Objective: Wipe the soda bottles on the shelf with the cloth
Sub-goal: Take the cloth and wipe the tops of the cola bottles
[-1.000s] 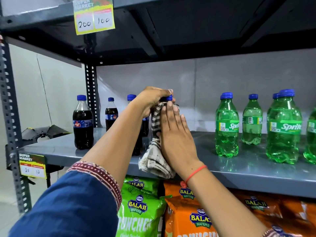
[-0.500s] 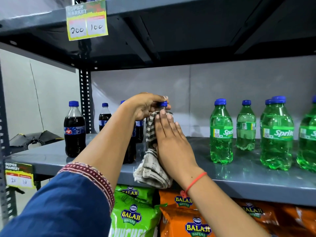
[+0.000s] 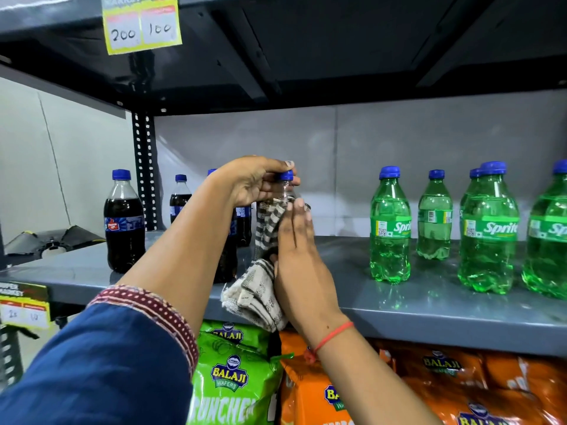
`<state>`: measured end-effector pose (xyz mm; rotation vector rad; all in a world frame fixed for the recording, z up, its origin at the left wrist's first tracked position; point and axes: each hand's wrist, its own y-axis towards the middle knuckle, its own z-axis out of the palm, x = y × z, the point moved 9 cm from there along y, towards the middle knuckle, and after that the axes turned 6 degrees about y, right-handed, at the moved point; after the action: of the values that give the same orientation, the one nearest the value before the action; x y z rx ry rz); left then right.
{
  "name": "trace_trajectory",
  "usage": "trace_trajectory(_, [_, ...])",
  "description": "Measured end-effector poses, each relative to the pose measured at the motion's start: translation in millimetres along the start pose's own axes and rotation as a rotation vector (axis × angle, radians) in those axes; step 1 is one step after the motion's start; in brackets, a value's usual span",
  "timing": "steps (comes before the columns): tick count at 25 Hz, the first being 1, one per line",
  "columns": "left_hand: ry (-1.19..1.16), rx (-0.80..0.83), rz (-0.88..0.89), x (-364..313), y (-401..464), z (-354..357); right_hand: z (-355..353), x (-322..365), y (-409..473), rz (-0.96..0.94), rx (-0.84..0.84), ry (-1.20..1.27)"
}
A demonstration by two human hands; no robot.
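A dark cola bottle with a blue cap (image 3: 287, 175) stands on the grey shelf (image 3: 429, 305), mostly hidden. My left hand (image 3: 254, 182) grips its neck just under the cap. My right hand (image 3: 302, 265) presses a checked cloth (image 3: 260, 289) flat against the bottle's side; the cloth's lower end hangs over the shelf's front edge. More cola bottles (image 3: 124, 222) stand to the left. Several green Sprite bottles (image 3: 390, 228) stand to the right.
An upper shelf with a yellow price tag (image 3: 141, 24) hangs close overhead. A perforated upright post (image 3: 143, 167) stands behind the cola bottles. Green and orange wafer bags (image 3: 233, 378) fill the shelf below. Another price tag (image 3: 23, 305) is on the shelf edge at left.
My right hand has slid a little down the bottle with the cloth, so the bottle's clear neck shows under the cap. The view has shifted slightly; my left hand stays on the neck.
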<state>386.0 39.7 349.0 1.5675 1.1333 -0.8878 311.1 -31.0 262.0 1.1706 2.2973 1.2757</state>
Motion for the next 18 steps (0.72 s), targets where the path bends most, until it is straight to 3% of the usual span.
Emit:
trace_trajectory(5, [-0.016,-0.011,0.006,0,-6,-3,-9,-14,-13,0.206,-0.012,0.141])
trace_trajectory(10, [-0.040,-0.051,0.014,-3,-9,-3,-28,-27,-30,0.231,-0.009,0.132])
trace_trajectory(13, [0.083,-0.129,0.021,-12,-15,-5,-58,-35,-44,0.202,-0.092,0.059])
trace_trajectory(16, [0.488,-0.486,0.328,-60,-29,-12,-93,-51,-59,0.212,-0.177,0.020])
trace_trajectory(18, [0.505,-0.585,0.598,-94,-47,17,-111,-67,-67,0.250,-0.211,-0.012])
